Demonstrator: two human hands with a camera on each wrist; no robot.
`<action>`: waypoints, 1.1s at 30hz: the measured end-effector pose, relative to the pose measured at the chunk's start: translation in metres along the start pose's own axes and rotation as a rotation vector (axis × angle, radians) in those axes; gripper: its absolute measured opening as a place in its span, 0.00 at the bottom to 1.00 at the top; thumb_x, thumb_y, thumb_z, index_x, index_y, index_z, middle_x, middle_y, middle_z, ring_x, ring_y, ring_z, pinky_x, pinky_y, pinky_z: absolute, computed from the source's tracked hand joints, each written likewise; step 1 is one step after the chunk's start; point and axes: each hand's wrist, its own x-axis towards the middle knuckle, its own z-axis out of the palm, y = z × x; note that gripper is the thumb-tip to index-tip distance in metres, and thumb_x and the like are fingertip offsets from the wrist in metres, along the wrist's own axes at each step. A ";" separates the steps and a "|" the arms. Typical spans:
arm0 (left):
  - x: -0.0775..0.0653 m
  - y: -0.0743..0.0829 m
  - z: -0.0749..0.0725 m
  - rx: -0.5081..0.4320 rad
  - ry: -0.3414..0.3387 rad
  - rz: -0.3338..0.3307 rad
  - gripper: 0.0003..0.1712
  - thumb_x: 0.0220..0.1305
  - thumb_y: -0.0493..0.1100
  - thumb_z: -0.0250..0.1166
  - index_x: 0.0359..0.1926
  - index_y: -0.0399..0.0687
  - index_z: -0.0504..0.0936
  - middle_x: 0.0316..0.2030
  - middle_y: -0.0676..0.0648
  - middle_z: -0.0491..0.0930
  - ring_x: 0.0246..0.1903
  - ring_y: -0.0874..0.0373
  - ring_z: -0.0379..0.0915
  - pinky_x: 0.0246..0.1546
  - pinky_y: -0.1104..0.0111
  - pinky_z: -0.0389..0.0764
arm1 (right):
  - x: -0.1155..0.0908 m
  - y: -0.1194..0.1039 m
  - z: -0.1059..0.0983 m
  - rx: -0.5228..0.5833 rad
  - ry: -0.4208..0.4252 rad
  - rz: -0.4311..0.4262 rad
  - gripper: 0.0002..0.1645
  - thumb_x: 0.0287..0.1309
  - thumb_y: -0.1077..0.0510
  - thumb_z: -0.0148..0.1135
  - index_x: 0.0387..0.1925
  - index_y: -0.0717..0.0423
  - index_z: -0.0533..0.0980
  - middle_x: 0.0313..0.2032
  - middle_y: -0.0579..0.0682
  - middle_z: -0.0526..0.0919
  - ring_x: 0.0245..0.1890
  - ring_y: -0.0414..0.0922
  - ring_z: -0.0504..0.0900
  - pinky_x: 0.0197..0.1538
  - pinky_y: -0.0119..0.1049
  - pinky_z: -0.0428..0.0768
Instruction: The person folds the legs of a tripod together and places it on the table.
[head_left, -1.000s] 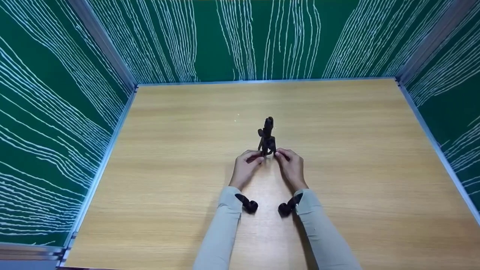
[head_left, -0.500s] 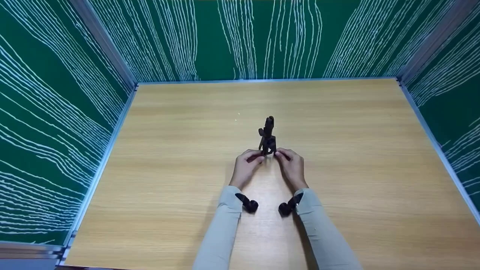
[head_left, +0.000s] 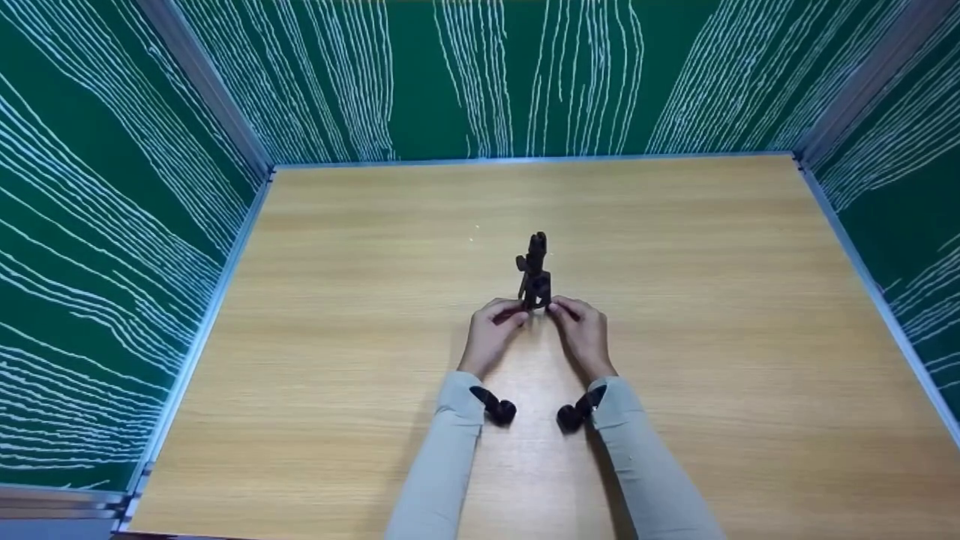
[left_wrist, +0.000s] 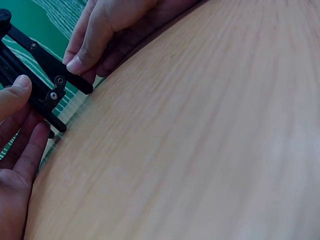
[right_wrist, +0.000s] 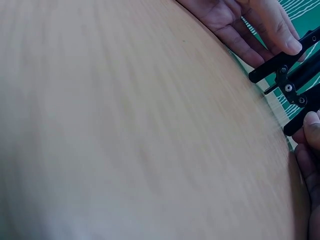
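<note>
A small black tripod (head_left: 535, 279) stands upright near the middle of the table, with a narrow head and a side knob on top. My left hand (head_left: 489, 335) pinches one leg near its foot between thumb and fingers. On the other side my right hand (head_left: 587, 336) pinches another leg low down. In the left wrist view, a spread leg (left_wrist: 47, 61) and riveted hinge braces show between the hands. The right wrist view gives the same hinge (right_wrist: 288, 88) from the opposite side. The tripod's top lies outside both wrist views.
The wooden table (head_left: 360, 247) is bordered by a pale metal edge. Green panels (head_left: 420, 90) with white wavy lines stand at the back and both sides. A black wrist camera (head_left: 500, 412) sits inside the left cuff, another camera (head_left: 571, 418) inside the right.
</note>
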 end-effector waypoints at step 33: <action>0.013 -0.035 0.003 0.014 0.040 -0.001 0.13 0.60 0.35 0.66 0.46 0.35 0.83 0.45 0.39 0.83 0.41 0.59 0.79 0.45 0.71 0.82 | -0.003 0.003 -0.003 0.061 -0.049 -0.019 0.08 0.56 0.62 0.67 0.37 0.62 0.84 0.35 0.57 0.87 0.36 0.42 0.81 0.42 0.25 0.76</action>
